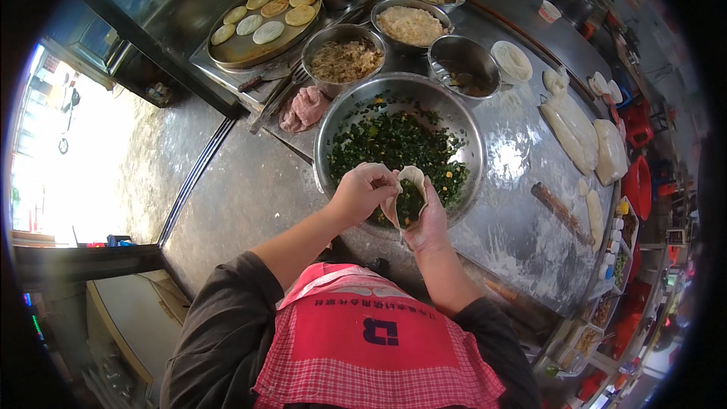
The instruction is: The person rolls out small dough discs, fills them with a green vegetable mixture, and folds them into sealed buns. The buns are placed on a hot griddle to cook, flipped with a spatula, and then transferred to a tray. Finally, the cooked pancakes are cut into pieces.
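A thin dough wrapper (420,177) filled with chopped greens (410,204) is held over the near rim of a large steel bowl (472,119). My right hand (430,224) cups the wrapper from its right side and below. With thumb and fingertips, my left hand (364,190) pinches the wrapper's left edge. The top of the wrapper gapes, so the filling shows inside. More chopped greens with yellow bits (392,139) spread across the large bowl. Parts of the fingers around the wrapper are hidden.
Round flatbreads (274,8) lie on a griddle (244,57) at the back left. Steel bowls of fillings (343,59) stand behind the large bowl, near a pink cloth (305,108). Dough pieces (571,130) and a rolling pin (559,213) rest on the floury metal table (500,193) at right.
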`<state>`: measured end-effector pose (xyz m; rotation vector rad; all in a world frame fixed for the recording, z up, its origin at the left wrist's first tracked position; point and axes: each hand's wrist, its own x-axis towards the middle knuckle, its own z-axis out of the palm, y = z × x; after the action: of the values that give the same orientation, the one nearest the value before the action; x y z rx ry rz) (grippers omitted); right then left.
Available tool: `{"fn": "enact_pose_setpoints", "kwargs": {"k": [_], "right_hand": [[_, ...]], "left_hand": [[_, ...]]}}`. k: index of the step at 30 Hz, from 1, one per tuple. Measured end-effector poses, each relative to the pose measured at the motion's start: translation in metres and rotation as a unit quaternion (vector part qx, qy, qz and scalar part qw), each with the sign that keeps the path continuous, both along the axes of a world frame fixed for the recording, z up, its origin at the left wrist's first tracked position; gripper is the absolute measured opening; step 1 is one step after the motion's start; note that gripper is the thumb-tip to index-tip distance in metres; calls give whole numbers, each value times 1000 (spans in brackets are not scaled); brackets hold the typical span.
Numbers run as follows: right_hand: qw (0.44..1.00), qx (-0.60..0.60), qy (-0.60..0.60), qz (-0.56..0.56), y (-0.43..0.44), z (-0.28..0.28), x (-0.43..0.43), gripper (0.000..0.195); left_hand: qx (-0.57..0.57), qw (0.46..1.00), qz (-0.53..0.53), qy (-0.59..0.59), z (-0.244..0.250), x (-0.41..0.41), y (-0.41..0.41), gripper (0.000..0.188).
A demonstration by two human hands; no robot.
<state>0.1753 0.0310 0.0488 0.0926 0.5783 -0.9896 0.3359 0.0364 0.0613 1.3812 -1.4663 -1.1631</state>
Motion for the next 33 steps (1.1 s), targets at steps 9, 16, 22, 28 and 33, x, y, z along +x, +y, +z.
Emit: {"fn": "enact_pose_setpoints", "kwargs": {"k": [9, 16, 22, 28, 33], "right_hand": [[989, -81, 125, 14, -8, 29, -2, 50], [986, -58, 155, 37, 3, 19, 2, 42], [967, -185, 165, 51, -10, 32, -1, 42], [986, -105, 118, 49, 4, 26, 4, 39], [962, -163, 207, 72, 5, 4, 5, 38]], "left_hand": [[208, 943, 63, 253, 17, 15, 1, 15], [-195, 968, -44, -149, 13, 13, -2, 5], [151, 952, 68, 259, 11, 13, 3, 21], [43, 981, 79, 173, -1, 4, 16, 6], [-267, 949, -11, -165, 18, 9, 5, 11]]}}
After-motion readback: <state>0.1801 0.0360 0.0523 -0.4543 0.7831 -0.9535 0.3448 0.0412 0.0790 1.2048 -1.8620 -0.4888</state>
